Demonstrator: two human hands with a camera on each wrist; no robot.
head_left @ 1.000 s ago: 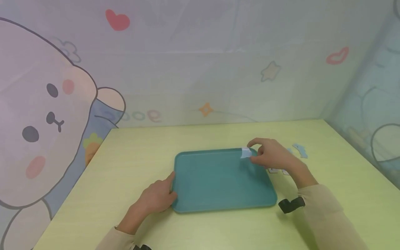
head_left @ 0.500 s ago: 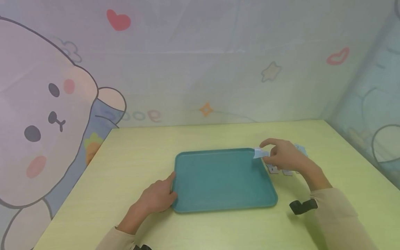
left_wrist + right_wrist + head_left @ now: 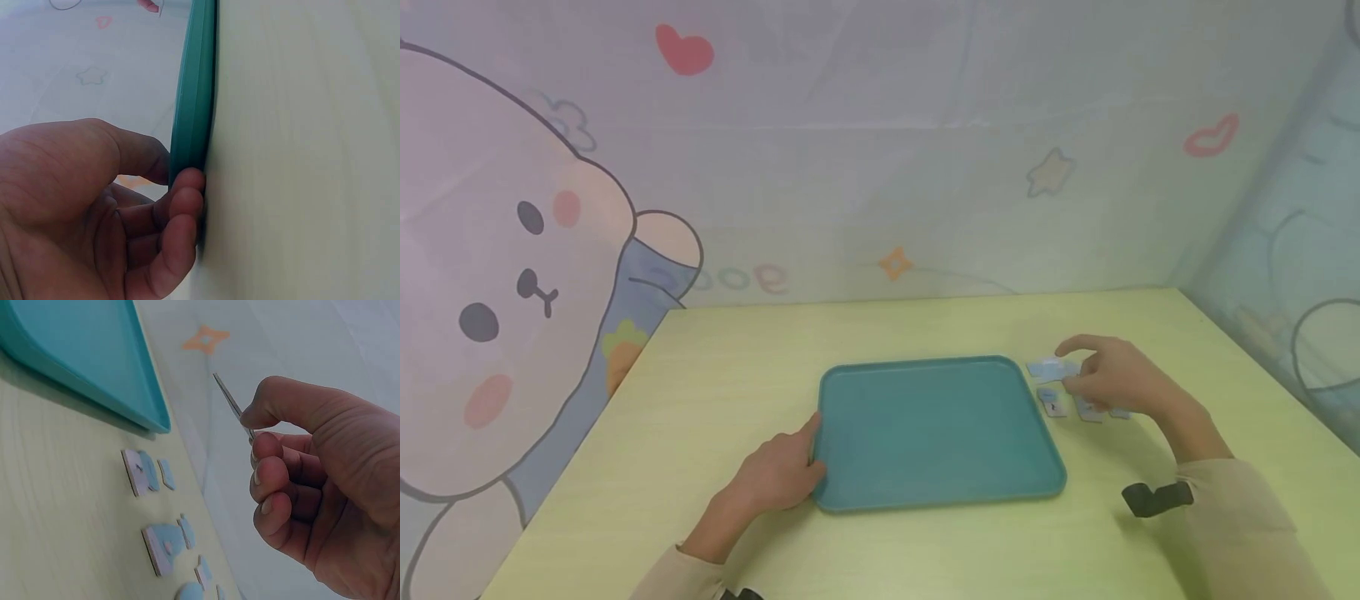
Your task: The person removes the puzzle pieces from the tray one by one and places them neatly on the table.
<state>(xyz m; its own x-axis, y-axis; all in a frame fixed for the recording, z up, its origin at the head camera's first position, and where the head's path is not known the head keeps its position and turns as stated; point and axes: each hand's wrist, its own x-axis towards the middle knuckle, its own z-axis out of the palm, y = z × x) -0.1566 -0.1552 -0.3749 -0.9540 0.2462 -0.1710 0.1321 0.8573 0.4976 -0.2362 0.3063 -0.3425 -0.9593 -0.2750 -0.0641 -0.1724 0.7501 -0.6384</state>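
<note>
My right hand (image 3: 1116, 375) pinches a thin, flat jigsaw puzzle piece (image 3: 229, 400) between thumb and fingers. In the right wrist view the piece appears nearly edge-on, above the table. Below it, loose puzzle pieces (image 3: 164, 547) in pale blue and white lie to the right of the tray. At the left short side of the teal tray (image 3: 932, 437), my left hand (image 3: 778, 471) grips the rim. The left wrist view has the thumb at the rim's upper edge and the curled fingers against the outer wall, close to the tabletop.
The tray lies flat on a pale yellow table (image 3: 955, 550). A cloth backdrop (image 3: 880, 150) with cartoon drawings rises behind the table's far edge and along both sides. Each wrist carries a black strap (image 3: 1157, 500).
My right hand has moved right with the puzzle piece, from over the tray's far right corner to above the loose pieces. My left hand has kept its place on the tray.
</note>
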